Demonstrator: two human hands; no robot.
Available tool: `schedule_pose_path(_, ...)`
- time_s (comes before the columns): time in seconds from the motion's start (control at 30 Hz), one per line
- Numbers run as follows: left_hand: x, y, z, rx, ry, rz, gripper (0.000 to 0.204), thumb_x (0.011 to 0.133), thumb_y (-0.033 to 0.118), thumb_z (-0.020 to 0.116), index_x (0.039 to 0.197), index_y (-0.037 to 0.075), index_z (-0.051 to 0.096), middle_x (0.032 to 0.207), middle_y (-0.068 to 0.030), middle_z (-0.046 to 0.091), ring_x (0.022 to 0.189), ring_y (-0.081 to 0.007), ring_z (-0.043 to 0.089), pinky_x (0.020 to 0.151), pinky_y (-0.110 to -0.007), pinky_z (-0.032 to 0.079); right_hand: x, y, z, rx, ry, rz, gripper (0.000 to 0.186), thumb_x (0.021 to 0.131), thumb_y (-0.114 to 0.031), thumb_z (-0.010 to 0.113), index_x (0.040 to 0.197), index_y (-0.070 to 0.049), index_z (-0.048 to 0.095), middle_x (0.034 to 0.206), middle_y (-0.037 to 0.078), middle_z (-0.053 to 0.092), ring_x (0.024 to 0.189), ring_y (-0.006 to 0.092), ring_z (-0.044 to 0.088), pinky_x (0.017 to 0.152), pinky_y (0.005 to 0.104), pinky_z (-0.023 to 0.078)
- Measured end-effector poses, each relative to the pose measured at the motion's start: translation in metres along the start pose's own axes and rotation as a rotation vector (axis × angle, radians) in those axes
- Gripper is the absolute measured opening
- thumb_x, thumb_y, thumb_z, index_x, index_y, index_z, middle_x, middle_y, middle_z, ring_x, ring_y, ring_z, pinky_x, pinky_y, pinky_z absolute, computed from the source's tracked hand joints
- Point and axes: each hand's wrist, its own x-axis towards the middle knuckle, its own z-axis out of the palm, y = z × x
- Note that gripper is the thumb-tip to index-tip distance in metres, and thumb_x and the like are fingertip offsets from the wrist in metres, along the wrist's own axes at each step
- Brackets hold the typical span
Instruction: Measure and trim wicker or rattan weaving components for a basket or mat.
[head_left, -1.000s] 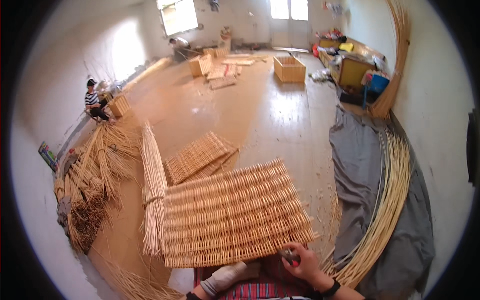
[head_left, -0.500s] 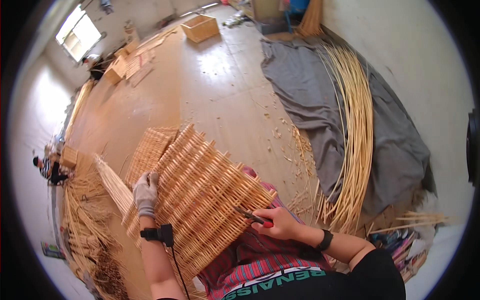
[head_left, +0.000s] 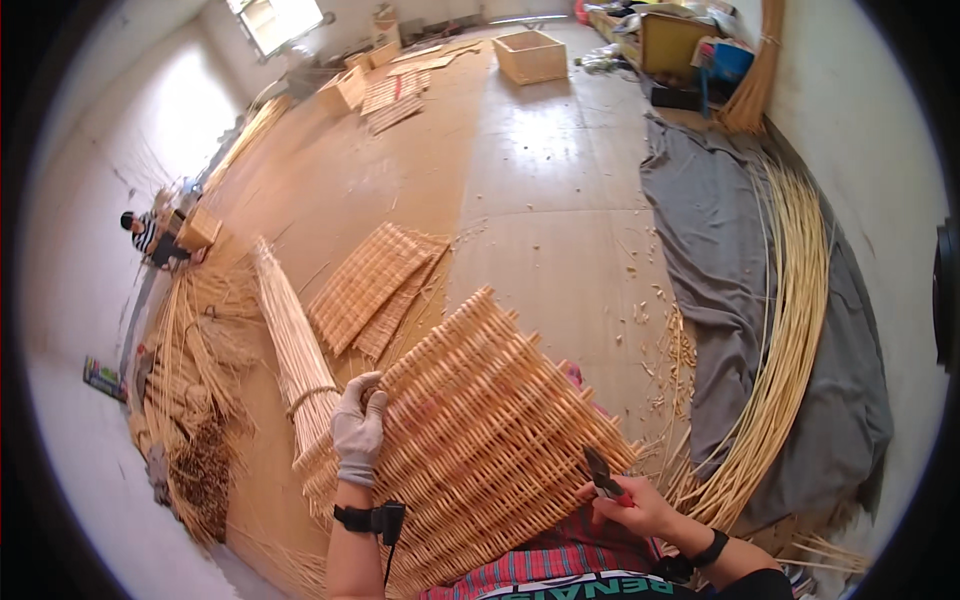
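A woven wicker panel [head_left: 490,430] leans tilted across my lap, with short rod ends sticking out along its edges. My left hand [head_left: 357,430], in a pale work glove, is closed on the panel's upper left edge. The bare right hand [head_left: 636,508] grips red-handled pruning shears [head_left: 600,470], whose dark jaws lie over the panel's right side near the rod ends. Whether the jaws touch a rod, I cannot tell. Red striped cloth [head_left: 560,552] covers my lap beneath the panel.
Beyond the panel, more woven panels [head_left: 370,280] lie on the floor, beside a bundle of pale rods [head_left: 290,335]. On the right, long rods [head_left: 795,330] rest on grey cloth [head_left: 715,270]. A person [head_left: 150,238] sits far left; a wooden box [head_left: 530,60] stands at the back.
My view has swung left, so the scene sits further right and the floor panels show more fully. Both hands keep their holds; the shears now point more steeply upward.
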Motion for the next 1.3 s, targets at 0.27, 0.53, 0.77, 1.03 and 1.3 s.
schedule_pose_path(0.27,0.003,-0.002,-0.003,-0.117,-0.004,-0.035,0.031,0.099,0.003,0.069,0.129,0.001,0.065,0.112,-0.0055,0.070,0.099,-0.0126,0.064,0.089,-0.027,0.055,0.007,-0.060,0.003,-0.348,0.041,0.099,0.039,0.093,-0.033,0.077,0.123,-0.009,0.068,0.077,0.006,0.067,0.070,0.0144,0.067,0.066,0.0307,0.051)
schedule_pose_path(0.53,0.001,0.010,-0.014,0.356,0.059,0.179,0.041,0.101,0.021,0.064,0.138,0.005,0.059,0.122,-0.0154,0.071,0.121,-0.0309,0.064,0.118,-0.045,0.038,0.103,-0.130,0.027,-1.102,0.339,-0.524,0.066,0.077,-0.051,0.085,0.120,-0.008,0.059,0.096,0.011,0.065,0.091,0.0319,0.064,0.084,0.0445,0.047)
schedule_pose_path(0.77,-0.008,0.012,-0.001,0.530,0.072,0.239,0.061,0.102,0.026,0.060,0.158,0.012,0.042,0.114,-0.0115,0.069,0.116,-0.0323,0.063,0.125,-0.047,0.027,0.206,-0.159,0.066,-1.523,0.338,-0.788,0.064,0.069,-0.038,0.085,0.119,-0.007,0.060,0.106,0.011,0.065,0.109,0.0281,0.060,0.096,0.0414,0.041)
schedule_pose_path(1.03,-0.009,0.009,-0.001,0.521,0.112,0.354,0.062,0.101,0.021,0.059,0.158,0.009,0.041,0.110,-0.0119,0.068,0.111,-0.0284,0.065,0.125,-0.044,0.030,0.227,-0.148,0.064,-1.714,0.319,-0.786,0.049,0.073,-0.024,0.076,0.115,-0.005,0.061,0.099,0.011,0.066,0.101,0.0269,0.062,0.092,0.0402,0.042)
schedule_pose_path(1.3,0.001,0.009,0.011,0.442,0.126,0.347,0.059,0.102,0.019,0.059,0.158,0.010,0.043,0.116,-0.0116,0.071,0.116,-0.0281,0.065,0.125,-0.043,0.030,0.220,-0.138,0.039,-1.601,0.107,-0.759,0.029,0.077,-0.025,0.075,0.092,-0.009,0.056,0.073,0.008,0.064,0.071,0.0275,0.066,0.061,0.0403,0.049)
